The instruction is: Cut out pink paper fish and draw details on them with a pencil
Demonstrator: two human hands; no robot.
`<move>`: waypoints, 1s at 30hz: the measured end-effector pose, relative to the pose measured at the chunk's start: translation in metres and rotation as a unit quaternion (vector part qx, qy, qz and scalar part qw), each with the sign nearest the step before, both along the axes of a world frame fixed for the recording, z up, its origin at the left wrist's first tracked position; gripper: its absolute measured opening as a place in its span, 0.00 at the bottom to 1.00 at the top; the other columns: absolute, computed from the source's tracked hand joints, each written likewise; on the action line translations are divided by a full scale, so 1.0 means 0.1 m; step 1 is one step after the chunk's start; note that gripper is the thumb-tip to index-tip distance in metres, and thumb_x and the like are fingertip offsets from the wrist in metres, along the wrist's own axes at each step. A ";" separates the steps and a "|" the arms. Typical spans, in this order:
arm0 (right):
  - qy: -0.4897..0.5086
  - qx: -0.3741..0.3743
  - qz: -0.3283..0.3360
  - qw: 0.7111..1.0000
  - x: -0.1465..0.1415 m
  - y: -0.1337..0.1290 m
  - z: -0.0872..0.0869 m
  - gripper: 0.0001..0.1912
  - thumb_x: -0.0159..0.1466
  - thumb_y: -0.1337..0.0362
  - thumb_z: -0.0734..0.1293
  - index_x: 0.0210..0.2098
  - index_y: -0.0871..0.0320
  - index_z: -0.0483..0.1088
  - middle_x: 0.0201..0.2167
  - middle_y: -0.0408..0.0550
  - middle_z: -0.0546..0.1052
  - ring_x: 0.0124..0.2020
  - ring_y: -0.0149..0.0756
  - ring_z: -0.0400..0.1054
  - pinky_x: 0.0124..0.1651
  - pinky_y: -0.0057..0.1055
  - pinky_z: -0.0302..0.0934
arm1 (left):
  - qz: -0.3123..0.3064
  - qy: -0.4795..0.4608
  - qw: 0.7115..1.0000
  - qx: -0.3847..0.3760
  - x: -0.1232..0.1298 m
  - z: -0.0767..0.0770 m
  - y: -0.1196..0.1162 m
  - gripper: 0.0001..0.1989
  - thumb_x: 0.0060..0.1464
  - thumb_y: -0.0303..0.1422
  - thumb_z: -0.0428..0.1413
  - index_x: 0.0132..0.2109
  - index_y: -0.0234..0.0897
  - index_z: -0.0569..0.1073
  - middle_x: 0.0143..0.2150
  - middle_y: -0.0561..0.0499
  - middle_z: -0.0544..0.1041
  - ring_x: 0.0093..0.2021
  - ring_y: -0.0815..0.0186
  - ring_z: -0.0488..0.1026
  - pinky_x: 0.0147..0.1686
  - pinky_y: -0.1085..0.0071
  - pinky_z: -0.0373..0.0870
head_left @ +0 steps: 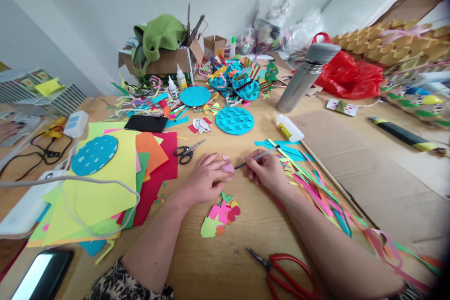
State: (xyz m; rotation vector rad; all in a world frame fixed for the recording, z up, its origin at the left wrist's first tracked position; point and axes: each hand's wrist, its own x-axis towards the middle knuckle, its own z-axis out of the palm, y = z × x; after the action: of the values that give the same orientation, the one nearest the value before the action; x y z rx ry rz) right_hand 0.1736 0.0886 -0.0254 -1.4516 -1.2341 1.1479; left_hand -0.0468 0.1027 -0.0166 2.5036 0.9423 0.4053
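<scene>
My left hand lies flat on the table with its fingers stretched out, the tips resting on a small pink paper cutout. Pinched in my right hand is a slim dark pen, its tip at the right edge of that cutout. Just below my left hand sits a little pile of coloured paper cutouts in green, pink, red and orange. Small black-handled scissors lie to the left of my left fingers. Red-handled scissors rest near the front edge.
Coloured paper sheets spread at left under a white cable. Paper strips lie beside my right forearm, next to a cardboard sheet. A steel thermos and a glue bottle stand and lie beyond. Blue discs sit ahead.
</scene>
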 end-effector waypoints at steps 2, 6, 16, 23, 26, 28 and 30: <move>0.001 0.000 0.000 1.000 0.00 0.00 0.01 0.15 0.60 0.53 0.69 0.27 0.58 0.66 0.15 0.42 0.73 0.10 0.27 0.62 0.11 0.21 0.53 | -0.002 0.000 1.000 0.002 0.00 0.00 0.00 0.21 0.53 0.24 0.57 0.52 0.46 0.79 0.66 0.50 0.67 0.69 0.52 0.56 0.66 0.46 0.50; -0.001 0.002 0.000 1.000 0.00 -0.01 0.01 0.16 0.59 0.53 0.70 0.27 0.58 0.66 0.16 0.43 0.74 0.10 0.27 0.61 0.10 0.21 0.53 | -0.003 -0.001 1.000 0.001 -0.01 0.00 0.00 0.21 0.53 0.24 0.57 0.52 0.47 0.79 0.66 0.50 0.67 0.69 0.52 0.56 0.66 0.46 0.50; -0.004 0.001 0.002 1.000 0.00 0.00 0.01 0.14 0.60 0.55 0.69 0.27 0.58 0.66 0.15 0.42 0.73 0.10 0.26 0.62 0.11 0.21 0.54 | -0.002 -0.002 1.000 0.000 0.00 0.01 0.00 0.21 0.53 0.24 0.57 0.52 0.46 0.79 0.66 0.49 0.68 0.69 0.52 0.56 0.66 0.47 0.50; 0.005 -0.005 -0.002 1.000 0.00 -0.01 0.01 0.15 0.58 0.53 0.70 0.27 0.57 0.65 0.15 0.42 0.73 0.10 0.27 0.62 0.11 0.22 0.53 | -0.004 -0.002 1.000 0.000 -0.01 0.00 0.01 0.21 0.52 0.24 0.57 0.51 0.46 0.79 0.66 0.49 0.67 0.69 0.52 0.56 0.66 0.46 0.50; 0.003 -0.001 -0.001 1.000 0.00 0.00 0.01 0.15 0.58 0.54 0.70 0.27 0.57 0.65 0.15 0.42 0.73 0.10 0.27 0.62 0.11 0.22 0.54 | -0.003 0.002 1.000 0.001 -0.01 0.00 0.01 0.21 0.52 0.24 0.57 0.52 0.47 0.79 0.66 0.50 0.67 0.69 0.52 0.55 0.66 0.46 0.50; 0.001 0.001 0.000 1.000 0.00 0.00 -0.01 0.15 0.59 0.54 0.70 0.27 0.57 0.66 0.15 0.42 0.73 0.10 0.27 0.61 0.11 0.22 0.54 | -0.003 0.004 1.000 -0.001 -0.01 0.00 0.01 0.21 0.52 0.24 0.57 0.52 0.47 0.79 0.66 0.51 0.67 0.69 0.52 0.55 0.66 0.46 0.50; -0.001 0.002 0.001 1.000 0.00 0.00 -0.02 0.15 0.60 0.54 0.69 0.27 0.57 0.66 0.15 0.43 0.74 0.10 0.27 0.62 0.11 0.22 0.54 | -0.003 0.006 1.000 -0.003 -0.01 0.01 0.01 0.21 0.52 0.24 0.57 0.52 0.47 0.79 0.66 0.51 0.67 0.69 0.52 0.56 0.67 0.47 0.50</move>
State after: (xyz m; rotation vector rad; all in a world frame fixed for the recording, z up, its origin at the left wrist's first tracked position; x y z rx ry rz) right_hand 0.1740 0.0889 -0.0275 -1.4502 -1.2388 1.1437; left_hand -0.0475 0.1032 -0.0158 2.5046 0.9392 0.3857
